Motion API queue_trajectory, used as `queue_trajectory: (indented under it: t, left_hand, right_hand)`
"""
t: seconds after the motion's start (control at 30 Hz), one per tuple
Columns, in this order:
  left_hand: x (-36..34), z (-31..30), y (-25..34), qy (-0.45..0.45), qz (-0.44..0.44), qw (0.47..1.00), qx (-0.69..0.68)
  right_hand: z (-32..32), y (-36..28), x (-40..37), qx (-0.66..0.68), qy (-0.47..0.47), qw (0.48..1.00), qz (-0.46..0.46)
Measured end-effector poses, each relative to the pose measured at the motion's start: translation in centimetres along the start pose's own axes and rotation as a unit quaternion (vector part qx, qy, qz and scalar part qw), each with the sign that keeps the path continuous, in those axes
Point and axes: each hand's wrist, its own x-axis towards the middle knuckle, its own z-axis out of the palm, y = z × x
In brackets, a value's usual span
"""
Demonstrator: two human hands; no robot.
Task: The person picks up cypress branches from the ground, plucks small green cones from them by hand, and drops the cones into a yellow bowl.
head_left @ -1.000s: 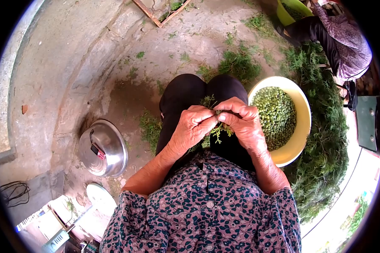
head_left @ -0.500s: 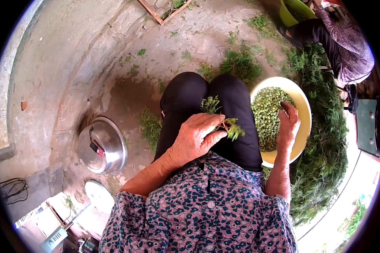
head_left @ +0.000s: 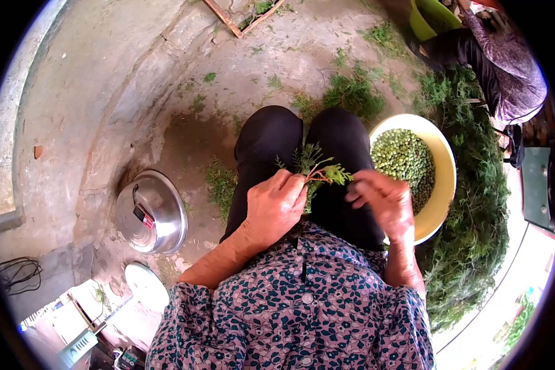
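My left hand (head_left: 276, 200) is closed on the stem of a green conifer sprig (head_left: 311, 163) above my lap. The sprig's reddish stems and leafy tips stick out past my fingers. My right hand (head_left: 385, 200) is just right of the sprig's light-green tip, slightly blurred, fingers bent and apart, with nothing visible in them. Behind that hand stands a pale yellow bucket (head_left: 445, 163), holding many small round green berries (head_left: 404, 154); the hand covers part of its near-left rim.
Cut conifer branches (head_left: 475, 246) are heaped right of the bucket, with more greenery (head_left: 354, 92) on the floor. At left lies a metal basin (head_left: 157, 213). Another person (head_left: 505, 74) sits at upper right beside a green tub (head_left: 428, 21). A wooden frame (head_left: 240, 28) lies ahead.
My right hand has left the bucket and moved left to the sprig's tip. My left hand has shifted slightly left and turned, and the sprig now points more to the right.
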Motion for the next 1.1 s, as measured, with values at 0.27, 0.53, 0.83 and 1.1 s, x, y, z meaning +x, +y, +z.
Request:
queue_trajectory:
  t: [0.27,0.53,0.83,1.1]
  left_hand:
    - [0.6,-1.8,0.8,0.123,0.050,0.991,-0.006]
    - [0.5,-3.4,2.5,0.062,0.148,0.985,0.065]
    - [2.7,-5.1,1.2,0.016,0.098,0.993,-0.064]
    - [3.2,-2.6,1.1,0.076,-0.130,0.956,-0.250]
  right_hand:
    - [5.5,1.0,0.5,0.047,-0.119,0.991,0.049]
    - [5.8,2.1,1.4,0.467,-0.138,0.859,0.157]
    - [5.6,0.2,2.2,0.434,-0.049,0.898,0.059]
    - [6.7,-0.6,2.2,0.306,-0.001,0.952,-0.026]
